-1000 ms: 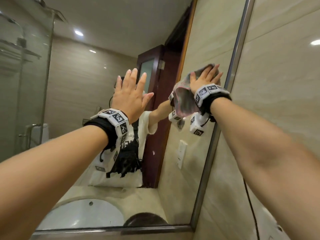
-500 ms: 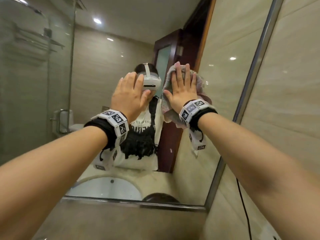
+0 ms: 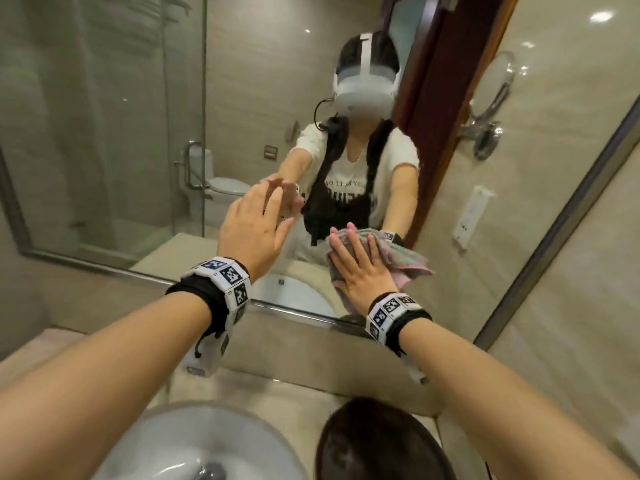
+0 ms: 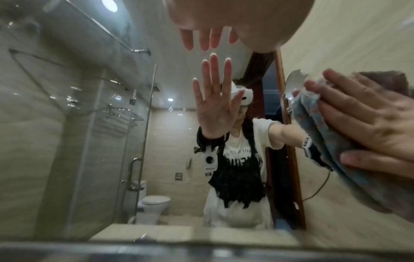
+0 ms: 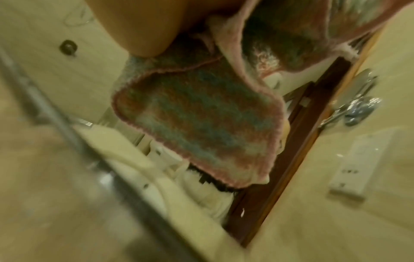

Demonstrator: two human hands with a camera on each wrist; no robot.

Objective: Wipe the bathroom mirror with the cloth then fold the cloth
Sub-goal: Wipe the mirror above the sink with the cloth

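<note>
The wall mirror (image 3: 104,133) fills most of the head view. A pink-edged cloth (image 3: 405,261) with blue and brown patches lies flat on the glass near the mirror's bottom edge. My right hand (image 3: 360,268) presses it there with straight, spread fingers. In the right wrist view a fold of the cloth (image 5: 201,120) hangs below my palm. My left hand (image 3: 252,230) is held flat and empty, just left of the cloth. In the left wrist view a small gap shows between its fingertips (image 4: 208,40) and their reflection. The same view shows my right hand (image 4: 363,120) on the cloth (image 4: 318,127).
A metal frame (image 3: 294,311) borders the mirror below, with another strip (image 3: 554,244) along its right side beside the tiled wall (image 3: 588,323). Under my arms are a white basin (image 3: 194,445) and a dark rounded thing (image 3: 381,441). The glass reflects a shower screen, toilet and wooden door.
My right hand has slid the cloth from the mirror's upper right down and left to its lower edge. The view has tipped down. My left hand stays flat and empty.
</note>
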